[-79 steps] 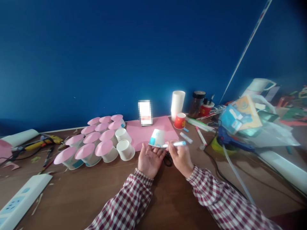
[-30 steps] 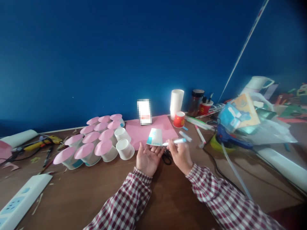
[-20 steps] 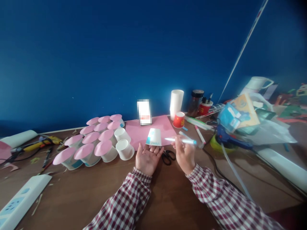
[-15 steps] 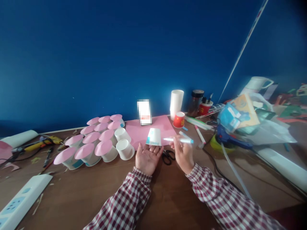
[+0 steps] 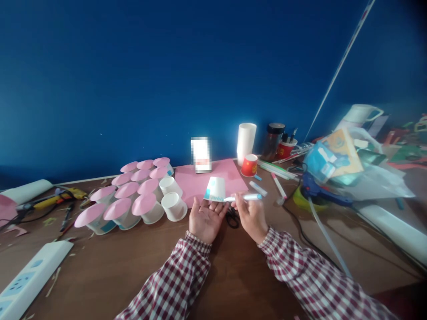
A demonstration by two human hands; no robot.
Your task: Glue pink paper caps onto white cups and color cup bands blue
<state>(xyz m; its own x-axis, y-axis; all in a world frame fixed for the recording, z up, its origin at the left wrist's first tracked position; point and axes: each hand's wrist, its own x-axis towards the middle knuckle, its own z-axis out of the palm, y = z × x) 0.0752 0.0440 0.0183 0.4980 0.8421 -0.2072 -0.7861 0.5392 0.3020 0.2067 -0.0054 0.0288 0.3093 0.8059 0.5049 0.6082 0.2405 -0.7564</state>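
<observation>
My left hand point(image 5: 206, 222) is palm up and bears an upside-down white paper cup point(image 5: 216, 186) on its fingers, whose tips are hidden at the cup's rim. Blue marks run along the cup's lower edge, with a blue patch at its left. My right hand point(image 5: 252, 218) pinches a white marker with a blue end point(image 5: 245, 197). The marker's tip points left and meets the cup's lower right edge, though I cannot tell if it touches. Black scissors point(image 5: 232, 218) lie between my hands, partly covered. Pink paper point(image 5: 190, 180) is spread behind the cup.
Several upturned cups with pink paper tops point(image 5: 118, 209) stand at left, beside two plain white cups point(image 5: 173, 206). Behind are a red cup point(image 5: 248, 166) and a tall white cup stack point(image 5: 246, 142). A power strip point(image 5: 36, 271) lies front left; a blue glue gun point(image 5: 323, 193) and cords lie right.
My right hand has moved slightly left and down, bringing the marker's tip from beside the cup to its lower right edge. The left hand and cup have hardly moved.
</observation>
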